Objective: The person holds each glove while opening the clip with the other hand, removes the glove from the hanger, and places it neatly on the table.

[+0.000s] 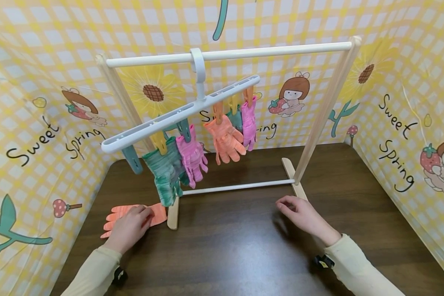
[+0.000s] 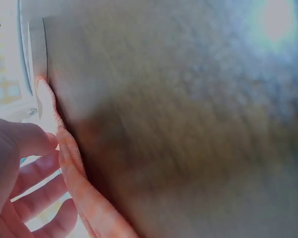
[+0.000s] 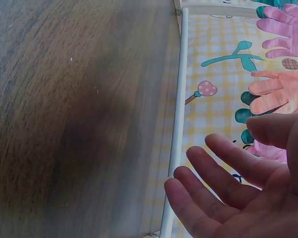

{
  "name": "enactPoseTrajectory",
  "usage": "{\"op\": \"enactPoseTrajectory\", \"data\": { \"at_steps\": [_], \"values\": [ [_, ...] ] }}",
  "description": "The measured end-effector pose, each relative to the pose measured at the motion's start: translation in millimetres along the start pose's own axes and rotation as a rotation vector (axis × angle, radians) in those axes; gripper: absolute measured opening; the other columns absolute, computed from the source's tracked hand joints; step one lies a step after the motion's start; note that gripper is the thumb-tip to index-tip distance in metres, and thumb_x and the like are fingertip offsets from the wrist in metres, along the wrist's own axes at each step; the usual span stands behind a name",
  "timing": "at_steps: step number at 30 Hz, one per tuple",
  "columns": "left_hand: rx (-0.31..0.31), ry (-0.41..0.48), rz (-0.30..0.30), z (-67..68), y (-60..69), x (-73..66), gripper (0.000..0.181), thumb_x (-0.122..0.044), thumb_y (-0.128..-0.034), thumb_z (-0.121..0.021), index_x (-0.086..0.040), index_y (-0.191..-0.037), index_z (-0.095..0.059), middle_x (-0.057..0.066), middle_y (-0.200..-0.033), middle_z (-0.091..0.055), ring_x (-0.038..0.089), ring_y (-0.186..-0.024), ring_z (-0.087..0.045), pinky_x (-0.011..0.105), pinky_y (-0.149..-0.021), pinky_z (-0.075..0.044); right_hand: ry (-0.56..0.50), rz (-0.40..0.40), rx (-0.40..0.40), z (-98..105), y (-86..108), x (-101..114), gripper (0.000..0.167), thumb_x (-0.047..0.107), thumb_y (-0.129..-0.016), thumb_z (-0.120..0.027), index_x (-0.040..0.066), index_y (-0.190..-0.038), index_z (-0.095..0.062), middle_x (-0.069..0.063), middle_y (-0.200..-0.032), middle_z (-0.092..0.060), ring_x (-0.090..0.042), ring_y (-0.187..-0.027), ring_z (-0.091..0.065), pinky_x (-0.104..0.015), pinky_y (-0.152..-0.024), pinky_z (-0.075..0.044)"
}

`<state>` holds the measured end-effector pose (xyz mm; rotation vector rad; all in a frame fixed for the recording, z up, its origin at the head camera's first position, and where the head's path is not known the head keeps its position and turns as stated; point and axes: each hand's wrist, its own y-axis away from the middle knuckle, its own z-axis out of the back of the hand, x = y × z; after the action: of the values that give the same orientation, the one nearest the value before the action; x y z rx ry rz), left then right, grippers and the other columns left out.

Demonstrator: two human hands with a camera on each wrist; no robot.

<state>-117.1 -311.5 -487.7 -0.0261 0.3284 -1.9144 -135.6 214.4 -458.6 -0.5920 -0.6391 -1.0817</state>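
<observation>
An orange knit glove lies flat on the table at the left. My left hand rests over it; in the left wrist view its fingertips touch the glove, the thumb apart from the fingers. My right hand hovers over the table at the right, fingers loosely bent and holding nothing. Above hangs a grey-white clip hanger. Clothespins hold a green glove, a pink glove, an orange glove, a partly hidden green glove and another pink glove. The leftmost teal clothespin holds nothing.
The hanger hooks over the white top rail of a wooden rack, whose right post stands beyond my right hand. A low white bar joins the rack's feet. Patterned yellow cloth encloses the dark table.
</observation>
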Motion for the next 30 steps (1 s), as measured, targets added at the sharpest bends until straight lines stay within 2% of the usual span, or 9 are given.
{"op": "enactPoseTrajectory", "data": {
  "at_steps": [5, 11, 17, 30],
  "values": [
    [0.007, 0.003, 0.000, -1.5, 0.0, 3.5, 0.014, -0.005, -0.0870, -0.081, -0.008, -0.098, -0.073, 0.007, -0.094, -0.066, 0.029, -0.087, -0.066, 0.047, -0.068, -0.059, -0.006, 0.003, 0.007, -2, -0.7, 0, 0.020, 0.016, -0.104, -0.062, 0.000, -0.110, -0.074, -0.006, -0.104, -0.075, -0.014, -0.088, -0.069, -0.032, -0.078, -0.056],
    [0.029, 0.033, 0.013, -1.1, 0.6, 5.7, 0.020, 0.003, -0.0870, -0.078, -0.005, -0.104, -0.073, 0.007, -0.093, -0.064, 0.029, -0.083, -0.065, 0.044, -0.062, -0.057, -0.009, -0.018, 0.019, -2, -1.4, 2, 0.022, 0.017, -0.105, -0.062, 0.000, -0.112, -0.073, -0.007, -0.106, -0.075, -0.015, -0.089, -0.070, -0.033, -0.078, -0.056],
    [0.028, 0.043, 0.015, 1.0, 1.5, 6.2, 0.026, 0.008, -0.0870, -0.075, -0.003, -0.110, -0.072, 0.012, -0.099, -0.066, 0.035, -0.091, -0.066, 0.051, -0.070, -0.059, -0.012, -0.024, 0.020, -4, -0.9, 0, 0.022, 0.018, -0.105, -0.062, 0.000, -0.112, -0.073, -0.007, -0.105, -0.075, -0.014, -0.088, -0.069, -0.032, -0.078, -0.056],
    [0.011, 0.047, -0.021, -0.4, 1.5, 11.2, 0.024, 0.008, -0.0875, -0.075, -0.004, -0.108, -0.071, 0.012, -0.100, -0.066, 0.034, -0.092, -0.066, 0.051, -0.075, -0.059, -0.007, -0.029, 0.023, -3, 0.4, -2, 0.022, 0.018, -0.105, -0.062, 0.000, -0.114, -0.073, -0.008, -0.107, -0.075, -0.016, -0.089, -0.069, -0.034, -0.078, -0.056]
  ]
}}
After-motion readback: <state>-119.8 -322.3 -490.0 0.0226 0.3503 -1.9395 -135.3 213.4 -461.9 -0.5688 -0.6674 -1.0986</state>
